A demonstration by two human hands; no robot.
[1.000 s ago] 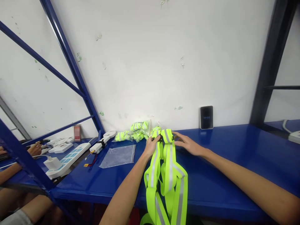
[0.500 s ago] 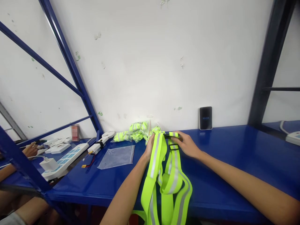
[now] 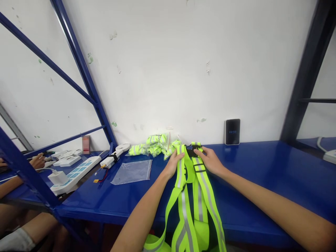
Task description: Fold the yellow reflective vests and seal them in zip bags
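Note:
A neon yellow-green strap harness [image 3: 185, 210] with grey reflective stripes hangs down over the front edge of the blue table. At its top is a black buckle [image 3: 191, 150], and a black slider sits on the right strap. My left hand [image 3: 173, 163] is closed on the left strap beside the buckle. On the other side, my right hand [image 3: 208, 159] pinches the strap at the buckle's right end. Both hands are above the table, with the harness top stretched between them.
Bagged neon bundles [image 3: 154, 145] lie by the wall, near a clear plastic bag [image 3: 132, 172], a white fan [image 3: 122, 148] and a wired battery [image 3: 109, 161]. A clock device [image 3: 232, 132] leans at the back. Further left are a power strip [image 3: 76, 175] and another person's hand [image 3: 38, 161].
The harness top has turned so the black buckle shows between my hands. The straps hang more spread out and straighter. My left hand has shifted slightly right.

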